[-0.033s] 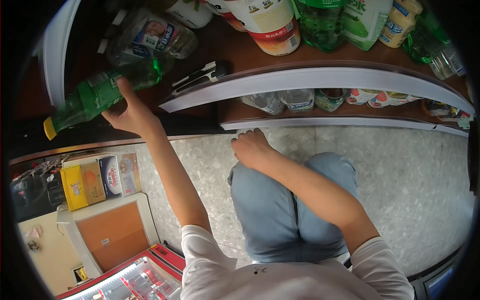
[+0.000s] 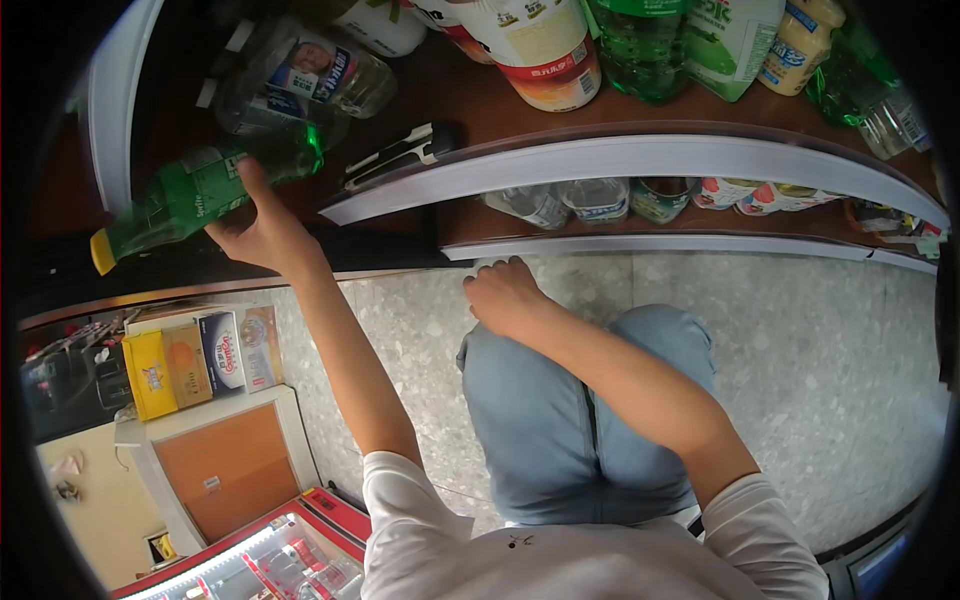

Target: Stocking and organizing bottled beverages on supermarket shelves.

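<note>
Item, lower frame: white shirt and blue-jeaned knee (image 2: 560, 420), person crouched on a speckled floor (image 2: 800, 360).

Item, centre: right hand (image 2: 505, 295), loosely curled and holding nothing, resting at the knee near the lower shelf edge (image 2: 700, 245).

Item, upper left: left hand (image 2: 262, 228), its grip closed around the green bottle (image 2: 200, 195). Bottle lies on its side, long axis slanting, yellow cap toward the lower left, base toward the upper right. Left hand nearer by far.

Item, top: upper shelf (image 2: 600, 160) carrying clear and green bottles.

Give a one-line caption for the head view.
Left hand grips a green bottle at the shelf; right hand rests on knee.
</note>
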`<state>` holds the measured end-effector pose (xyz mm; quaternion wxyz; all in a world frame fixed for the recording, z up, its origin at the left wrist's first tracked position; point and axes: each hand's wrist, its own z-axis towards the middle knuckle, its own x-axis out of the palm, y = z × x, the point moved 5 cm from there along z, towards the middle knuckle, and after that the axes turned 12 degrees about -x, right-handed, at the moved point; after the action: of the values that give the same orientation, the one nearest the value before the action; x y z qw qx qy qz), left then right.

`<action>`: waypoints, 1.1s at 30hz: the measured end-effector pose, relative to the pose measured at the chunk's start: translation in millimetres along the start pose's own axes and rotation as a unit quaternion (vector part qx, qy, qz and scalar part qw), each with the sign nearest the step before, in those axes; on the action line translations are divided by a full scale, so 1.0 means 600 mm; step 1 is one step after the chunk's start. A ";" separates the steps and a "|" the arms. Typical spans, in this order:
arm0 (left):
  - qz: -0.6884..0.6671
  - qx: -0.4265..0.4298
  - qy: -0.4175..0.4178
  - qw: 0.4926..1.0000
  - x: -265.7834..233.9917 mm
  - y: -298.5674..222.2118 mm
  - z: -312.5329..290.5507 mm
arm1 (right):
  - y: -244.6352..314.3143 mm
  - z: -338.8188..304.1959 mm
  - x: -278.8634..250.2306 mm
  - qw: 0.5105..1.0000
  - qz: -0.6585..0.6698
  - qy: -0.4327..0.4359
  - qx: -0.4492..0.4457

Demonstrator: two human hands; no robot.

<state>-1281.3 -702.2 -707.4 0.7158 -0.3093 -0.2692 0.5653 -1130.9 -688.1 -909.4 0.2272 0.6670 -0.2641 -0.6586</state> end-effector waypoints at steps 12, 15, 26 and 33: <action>0.112 -0.023 -0.002 0.993 -0.023 0.049 -0.002 | 0.003 -0.006 -0.002 1.000 0.003 0.007 0.003; 0.117 -0.016 0.009 0.993 -0.023 0.044 -0.007 | 0.004 -0.007 -0.002 1.000 0.002 0.014 0.008; 0.075 -0.032 0.177 0.981 0.016 0.022 -0.028 | 0.012 -0.008 -0.002 1.000 -0.003 0.014 -0.001; 0.078 -0.066 0.193 0.976 0.039 0.028 -0.007 | 0.013 -0.009 0.002 1.000 -0.006 0.010 0.005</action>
<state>-1283.9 -677.3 -722.0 0.6860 -0.4792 -0.1376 0.5300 -1125.7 -695.0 -905.1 0.2221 0.6762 -0.2613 -0.6521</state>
